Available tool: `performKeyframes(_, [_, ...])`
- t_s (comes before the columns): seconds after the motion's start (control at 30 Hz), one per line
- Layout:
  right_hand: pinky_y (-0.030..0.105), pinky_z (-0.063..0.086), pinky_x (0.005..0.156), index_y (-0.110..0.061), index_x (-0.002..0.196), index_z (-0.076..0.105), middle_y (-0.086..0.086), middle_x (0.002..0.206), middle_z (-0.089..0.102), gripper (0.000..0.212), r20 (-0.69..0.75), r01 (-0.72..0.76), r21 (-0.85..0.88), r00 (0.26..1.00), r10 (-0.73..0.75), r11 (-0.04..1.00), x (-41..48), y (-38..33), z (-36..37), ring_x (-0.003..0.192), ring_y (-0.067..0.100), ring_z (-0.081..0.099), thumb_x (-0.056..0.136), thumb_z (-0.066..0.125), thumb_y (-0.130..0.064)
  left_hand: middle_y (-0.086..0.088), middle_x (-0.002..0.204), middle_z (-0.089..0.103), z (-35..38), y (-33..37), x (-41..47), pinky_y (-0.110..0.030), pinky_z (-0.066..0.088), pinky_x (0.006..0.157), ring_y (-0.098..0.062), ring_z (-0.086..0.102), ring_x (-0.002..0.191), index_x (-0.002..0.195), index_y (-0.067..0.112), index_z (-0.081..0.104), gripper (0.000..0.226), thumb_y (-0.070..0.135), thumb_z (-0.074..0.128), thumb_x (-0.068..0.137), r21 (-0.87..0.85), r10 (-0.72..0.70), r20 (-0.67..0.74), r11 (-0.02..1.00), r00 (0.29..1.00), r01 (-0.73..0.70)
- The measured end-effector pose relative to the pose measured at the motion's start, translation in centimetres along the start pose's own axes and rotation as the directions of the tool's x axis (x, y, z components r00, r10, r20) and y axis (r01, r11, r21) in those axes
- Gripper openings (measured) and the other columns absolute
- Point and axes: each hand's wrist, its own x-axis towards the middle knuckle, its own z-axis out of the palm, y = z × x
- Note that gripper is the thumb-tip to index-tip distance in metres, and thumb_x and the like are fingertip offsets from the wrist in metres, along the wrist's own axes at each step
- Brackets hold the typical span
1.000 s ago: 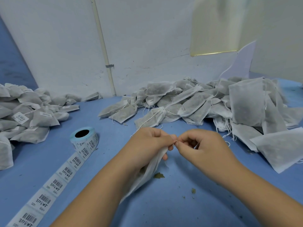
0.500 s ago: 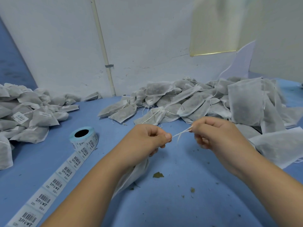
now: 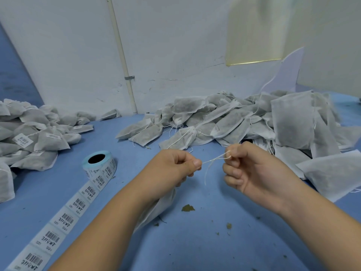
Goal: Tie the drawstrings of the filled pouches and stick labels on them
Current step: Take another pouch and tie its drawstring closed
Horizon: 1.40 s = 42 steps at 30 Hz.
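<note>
A white drawstring is pinched taut and near level between the curled left hand and right hand, while the pouch hangs lengthwise beneath the left wrist.

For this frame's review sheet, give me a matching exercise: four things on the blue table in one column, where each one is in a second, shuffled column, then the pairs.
Things
1. label roll
2. drawstring
3. leaf scrap
4. labelled pouches

Places
A. stretched between the left hand and the right hand
B. heaped at the far left of the table
C. lying on the table, nearer the camera than the hands
D. left of the left hand, its strip trailing toward the camera

Pairs: 1-D, 2-A, 3-C, 4-B
</note>
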Motion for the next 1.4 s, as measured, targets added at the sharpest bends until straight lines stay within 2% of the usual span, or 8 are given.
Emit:
performKeyframes(0.23, [0.022, 0.022, 0.041, -0.013, 0.066, 0.043, -0.001, 0.057, 0.034, 0.015, -0.085, -0.020, -0.024, 0.996, 0.017, 1.000, 0.6, -0.2, -1.1, 0.045, 0.011, 0.031, 0.076, 0.051, -0.007, 0.014, 0.066, 0.063, -0.1, -0.5, -0.2, -0.013, 0.044, 0.059, -0.002, 0.053, 0.058, 0.072, 0.027, 0.068, 0.017, 0.034, 0.072, 0.087, 0.114, 0.031, 0.097, 0.993, 0.995, -0.042])
performKeyframes(0.4, [0.021, 0.023, 0.039, -0.015, 0.062, 0.049, -0.002, 0.057, 0.036, 0.023, -0.229, 0.045, -0.025, 0.972, -0.050, 0.999, 1.1, -0.6, -2.1, 0.045, 0.011, 0.032, 0.084, 0.050, -0.007, 0.011, 0.091, 0.069, -0.9, -0.8, -0.2, -0.026, 0.049, 0.077, -0.003, 0.062, 0.078, 0.091, 0.042, 0.065, 0.027, 0.055, 0.068, 0.068, 0.372, -0.109, 0.255, 0.928, 0.961, 0.007])
performKeyframes(0.53, [0.020, 0.023, 0.039, -0.014, 0.060, 0.054, -0.002, 0.057, 0.039, 0.023, -0.299, 0.081, -0.045, 0.950, -0.091, 0.996, 1.2, -0.9, -2.7, 0.045, 0.010, 0.033, 0.082, 0.052, -0.008, 0.020, 0.089, 0.070, -0.9, -1.2, -0.3, -0.026, 0.050, 0.082, -0.001, 0.066, 0.083, 0.093, 0.043, 0.068, 0.040, 0.072, 0.060, 0.065, 0.302, -0.155, 0.343, 0.952, 0.927, 0.047])
performKeyframes(0.7, [0.020, 0.024, 0.038, -0.014, 0.061, 0.054, -0.003, 0.056, 0.040, 0.021, -0.356, 0.089, -0.067, 0.928, -0.108, 0.994, 1.4, -1.0, -3.0, 0.045, 0.010, 0.033, 0.081, 0.053, -0.008, 0.010, 0.089, 0.073, -0.8, -1.4, -0.4, -0.030, 0.052, 0.084, -0.010, 0.068, 0.083, 0.090, 0.028, 0.074, 0.031, 0.055, 0.064, 0.077, 0.191, -0.138, 0.348, 0.979, 0.927, 0.074])
performKeyframes(0.87, [0.024, 0.029, 0.043, -0.018, 0.059, 0.052, -0.004, 0.056, 0.041, 0.024, -0.363, 0.167, -0.211, 0.901, -0.236, 0.963, 1.0, -0.8, -2.6, 0.048, 0.012, 0.037, 0.080, 0.059, -0.010, 0.009, 0.072, 0.065, 0.2, -1.4, -0.1, -0.025, 0.048, 0.066, -0.008, 0.059, 0.062, 0.078, 0.019, 0.067, 0.021, 0.039, 0.067, 0.083, 0.240, -0.165, 0.179, 0.963, 0.970, 0.120])
performKeyframes(1.03, [0.016, 0.034, 0.047, -0.023, 0.061, 0.063, -0.010, 0.051, 0.046, 0.020, -0.168, 0.328, -0.591, 0.844, -0.510, 0.737, 0.2, 0.1, -0.9, 0.049, 0.006, 0.038, 0.079, 0.067, -0.016, 0.013, 0.058, 0.055, 1.4, -1.6, 0.3, -0.018, 0.041, 0.053, -0.006, 0.050, 0.052, 0.063, 0.025, 0.059, 0.024, 0.031, 0.064, 0.085, 0.228, -0.114, -0.006, 0.967, 0.993, 0.113])
performKeyframes(1.23, [0.022, 0.040, 0.057, -0.024, 0.071, 0.063, -0.011, 0.068, 0.050, 0.008, 0.353, 0.476, -0.874, 0.761, -0.544, 0.098, -0.8, 1.6, 0.2, 0.060, 0.012, 0.048, 0.074, 0.067, -0.018, 0.014, 0.050, 0.044, 1.7, -1.6, 0.9, -0.016, 0.032, 0.043, -0.005, 0.040, 0.045, 0.061, 0.024, 0.052, 0.028, 0.029, 0.064, 0.086, 0.080, -0.049, -0.192, 0.995, 0.980, 0.066])
performKeyframes(1.4, [0.033, 0.046, 0.061, -0.024, 0.076, 0.063, -0.013, 0.073, 0.051, 0.010, 0.385, 0.452, -0.891, 0.791, -0.475, 0.030, -1.0, 2.0, 0.3, 0.064, 0.005, 0.047, 0.077, 0.069, -0.015, 0.014, 0.052, 0.045, 2.2, -1.4, 0.9, -0.012, 0.032, 0.043, -0.003, 0.040, 0.046, 0.067, 0.021, 0.057, 0.022, 0.028, 0.063, 0.088, 0.026, 0.005, -0.196, 1.000, 0.981, 0.001])
